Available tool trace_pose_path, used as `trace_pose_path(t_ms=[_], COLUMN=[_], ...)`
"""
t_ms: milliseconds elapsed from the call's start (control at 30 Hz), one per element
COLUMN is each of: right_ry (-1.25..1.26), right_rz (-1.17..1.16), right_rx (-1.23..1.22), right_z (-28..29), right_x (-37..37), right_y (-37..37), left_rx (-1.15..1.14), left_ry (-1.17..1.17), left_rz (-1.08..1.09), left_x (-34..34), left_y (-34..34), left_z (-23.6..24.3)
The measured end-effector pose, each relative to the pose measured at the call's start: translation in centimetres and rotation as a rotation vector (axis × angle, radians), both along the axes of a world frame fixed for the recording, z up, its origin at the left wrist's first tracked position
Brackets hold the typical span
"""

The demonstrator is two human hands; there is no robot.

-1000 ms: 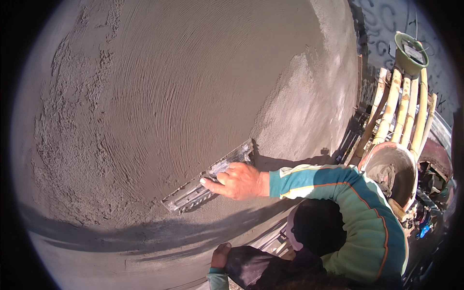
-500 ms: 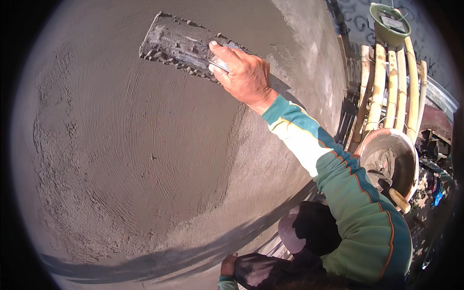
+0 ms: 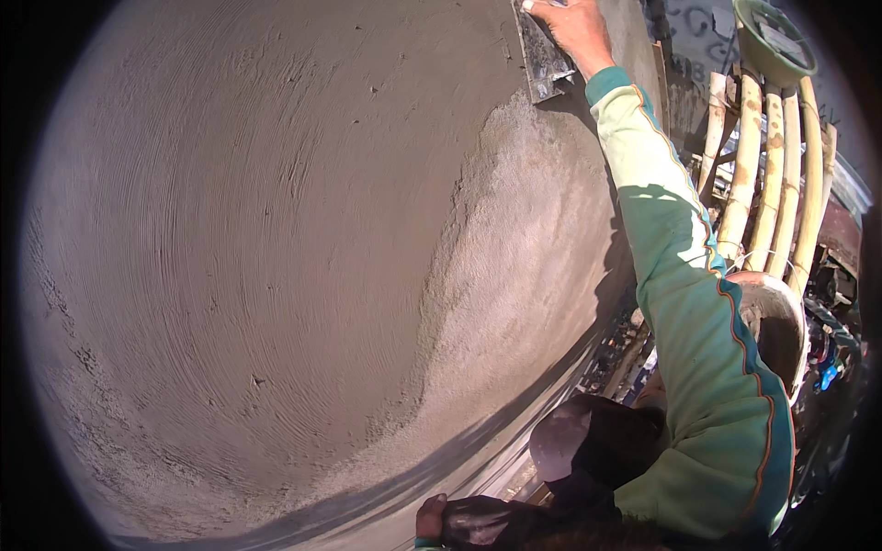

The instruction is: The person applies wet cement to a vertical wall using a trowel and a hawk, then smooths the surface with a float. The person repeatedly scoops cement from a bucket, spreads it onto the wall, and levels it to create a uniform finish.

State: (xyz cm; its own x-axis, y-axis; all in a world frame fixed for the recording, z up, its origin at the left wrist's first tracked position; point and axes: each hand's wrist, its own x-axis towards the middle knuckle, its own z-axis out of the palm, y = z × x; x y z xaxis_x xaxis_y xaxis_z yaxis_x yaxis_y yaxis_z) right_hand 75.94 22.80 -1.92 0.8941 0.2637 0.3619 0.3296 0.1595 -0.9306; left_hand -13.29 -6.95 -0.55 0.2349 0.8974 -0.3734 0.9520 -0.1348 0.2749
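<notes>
My right hand (image 3: 577,35) grips a rectangular steel plastering trowel (image 3: 544,66) at the upper edge of the view. The blade lies close against the wall, smeared with grey mortar, and its upper end runs out of sight. Darker wet plaster (image 3: 303,211) with curved stroke marks covers most of the wall. Beside it, below the trowel, is a paler, rougher strip (image 3: 519,239). Low in the view, my left hand (image 3: 430,516) is next to my dark-clothed knee (image 3: 487,521); its fingers are mostly hidden.
Bamboo poles (image 3: 744,174) lie side by side at the right. A green basin (image 3: 776,50) is at their far end. At the near end, a wide tub (image 3: 776,321) is partly covered by my right arm. Scattered debris lies around them.
My right hand has swept the trowel to the right and farther up, and the blade has turned from nearly sideways to steep. My arm now covers more of the tub; the view has shifted slightly.
</notes>
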Motion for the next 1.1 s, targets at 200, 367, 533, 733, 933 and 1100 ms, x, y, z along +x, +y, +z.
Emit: trace_pose_path(t_ms=[200,367,533,733,933,1100], right_ry=[0.920,0.911,0.209,-0.305,-0.931,-1.026], right_rz=[0.121,0.513,0.653,0.646,0.612,0.411], right_rx=[0.008,0.455,0.313,0.410,0.278,0.335], right_z=[-22.0,-10.9,6.6,8.7,1.7,1.9], right_x=[-5.0,-4.1,-9.1,-27.9,-43.7,-42.3], right_y=[-1.1,-2.4,-5.2,-7.9,-14.0,-12.8], left_rx=[-0.157,-0.104,-0.113,0.003,0.002,-0.145], left_ry=[0.113,0.065,-0.003,0.094,0.092,-0.062], left_rz=[0.208,0.340,0.184,-0.198,-0.267,0.074], left_x=[-0.8,-1.8,-5.8,-3.9,-1.8,-1.2], left_y=[3.6,2.5,2.6,2.5,4.5,5.2], left_z=[-2.5,-2.6,-5.2,-4.2,-4.0,-4.2])
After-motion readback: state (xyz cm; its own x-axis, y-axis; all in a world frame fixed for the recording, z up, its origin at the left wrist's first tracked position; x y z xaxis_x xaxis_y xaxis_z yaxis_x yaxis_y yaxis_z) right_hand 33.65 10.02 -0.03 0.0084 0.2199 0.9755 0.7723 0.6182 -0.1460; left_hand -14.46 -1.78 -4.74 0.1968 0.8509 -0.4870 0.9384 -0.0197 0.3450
